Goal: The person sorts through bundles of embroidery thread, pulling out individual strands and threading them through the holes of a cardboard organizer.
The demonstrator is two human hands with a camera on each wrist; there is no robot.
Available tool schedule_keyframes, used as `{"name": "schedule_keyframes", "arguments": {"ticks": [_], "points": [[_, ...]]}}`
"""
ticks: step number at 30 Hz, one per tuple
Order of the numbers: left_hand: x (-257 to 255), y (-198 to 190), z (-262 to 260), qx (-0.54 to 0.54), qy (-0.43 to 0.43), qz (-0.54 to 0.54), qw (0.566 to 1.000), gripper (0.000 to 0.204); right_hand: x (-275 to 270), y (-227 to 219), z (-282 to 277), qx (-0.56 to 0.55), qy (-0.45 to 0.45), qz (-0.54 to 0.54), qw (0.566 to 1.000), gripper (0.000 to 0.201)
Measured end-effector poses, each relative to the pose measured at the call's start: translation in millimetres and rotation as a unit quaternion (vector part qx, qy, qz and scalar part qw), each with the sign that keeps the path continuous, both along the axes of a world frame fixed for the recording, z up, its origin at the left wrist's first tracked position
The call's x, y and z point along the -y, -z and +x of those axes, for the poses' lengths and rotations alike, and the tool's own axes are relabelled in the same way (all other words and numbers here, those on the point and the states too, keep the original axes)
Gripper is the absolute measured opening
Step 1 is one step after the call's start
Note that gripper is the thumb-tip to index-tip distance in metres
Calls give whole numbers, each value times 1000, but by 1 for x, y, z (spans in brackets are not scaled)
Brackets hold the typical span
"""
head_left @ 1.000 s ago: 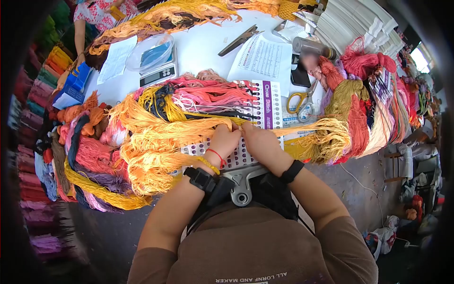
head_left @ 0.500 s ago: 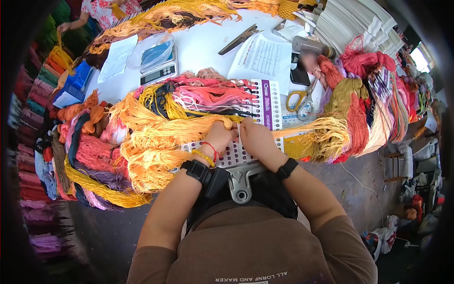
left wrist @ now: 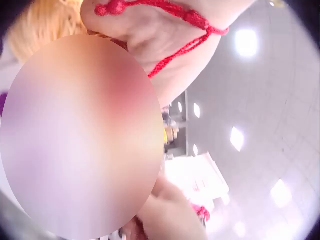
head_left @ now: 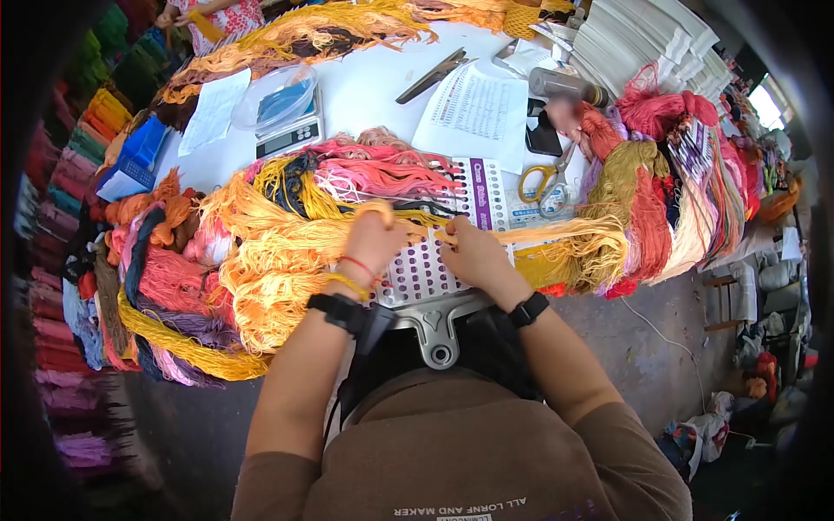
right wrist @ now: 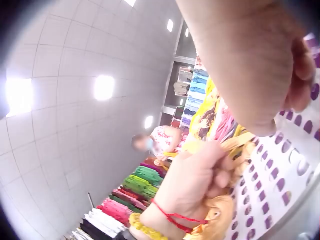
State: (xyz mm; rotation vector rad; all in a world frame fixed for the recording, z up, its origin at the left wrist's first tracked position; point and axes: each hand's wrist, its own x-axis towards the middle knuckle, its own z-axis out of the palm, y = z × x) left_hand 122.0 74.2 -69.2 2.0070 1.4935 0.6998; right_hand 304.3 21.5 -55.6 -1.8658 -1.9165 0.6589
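Observation:
A white punched card (head_left: 426,269) with rows of holes and a purple strip lies before me, held by a metal clip (head_left: 439,326). My left hand (head_left: 378,241), with a red cord and yellow band at the wrist, has its fingers curled round light-orange embroidery thread (head_left: 287,226). My right hand (head_left: 478,256) is over the card, fingertips pinching at the thread; in the right wrist view a strand (right wrist: 237,142) stretches between both hands. Pink and red threads (head_left: 391,174) hang from the card's upper holes. A blurred patch covers much of the left wrist view.
Scissors with yellow handles (head_left: 543,184), a phone (head_left: 543,135) and a printed sheet (head_left: 469,113) lie beyond the card. A digital scale (head_left: 300,139) stands at the back left. Thread bundles pile up at left and right (head_left: 651,208). Another person (head_left: 230,17) stands across the table.
My left hand has drawn away to the left from the right hand, carrying orange thread. The right hand stays over the card. Across the table, the other person's arms have moved.

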Motion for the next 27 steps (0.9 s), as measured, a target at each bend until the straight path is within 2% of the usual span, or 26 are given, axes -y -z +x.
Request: {"name": "schedule_keyframes", "arguments": {"ticks": [2,3,5,9,12,16,18,19,21,22,23,25,26,27], "points": [[-8,5,-29,114,-60,-113,985,10,-1,3,-1,-1,4,12,1000,32],[-5,7,-32,112,-62,-115,985,10,1,4,-3,-2,5,21,1000,33],[0,-1,-34,227,-24,-159,960,12,2,-1,-4,5,0,7,1000,33],[6,-12,-33,275,-13,-232,933,16,0,-2,-3,21,-7,-5,1000,34],[7,-17,-32,258,-30,-253,932,18,2,-2,-3,23,-5,11,1000,34],[11,-10,-20,249,-22,-177,952,21,4,-3,-1,14,-5,25,1000,34],[19,-10,-15,330,-40,-206,920,21,6,1,0,1,11,42,999,33],[23,-13,-14,328,-39,-205,921,21,7,3,1,-1,12,44,999,33],[30,-20,-12,432,-33,-299,850,21,10,8,3,-36,12,99,994,28],[39,-32,-1,514,-43,-320,795,20,10,11,3,-40,15,102,994,28],[42,-33,3,510,-40,-319,798,20,10,14,4,-48,18,115,992,26],[45,-35,11,552,-10,-374,745,23,7,20,7,-58,27,131,989,24],[42,-30,13,549,45,-384,741,26,6,24,9,-76,35,141,986,23],[42,-27,16,546,50,-387,742,26,5,29,10,-94,42,150,983,23]]}}
